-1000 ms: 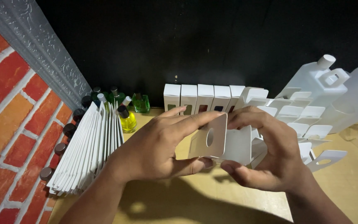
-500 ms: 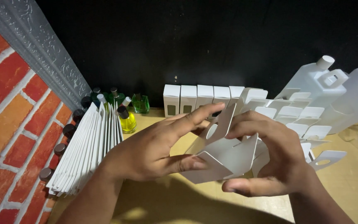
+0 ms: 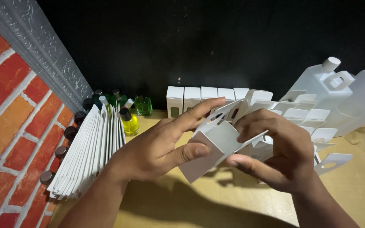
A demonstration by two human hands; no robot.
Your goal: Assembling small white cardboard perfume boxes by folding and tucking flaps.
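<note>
My left hand [image 3: 157, 147] and right hand [image 3: 275, 154] pinch a half-open white carton [image 3: 216, 145] above the tan table [image 3: 360, 190], fingers clamped on opposite panels to square it up, flat blanks [image 3: 85, 156] stacked at nine o'clock; half a second ago it was more splayed.

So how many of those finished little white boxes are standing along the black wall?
5 white boxes in one row against the wall. More may be hidden behind the folded box and the hands.
</note>
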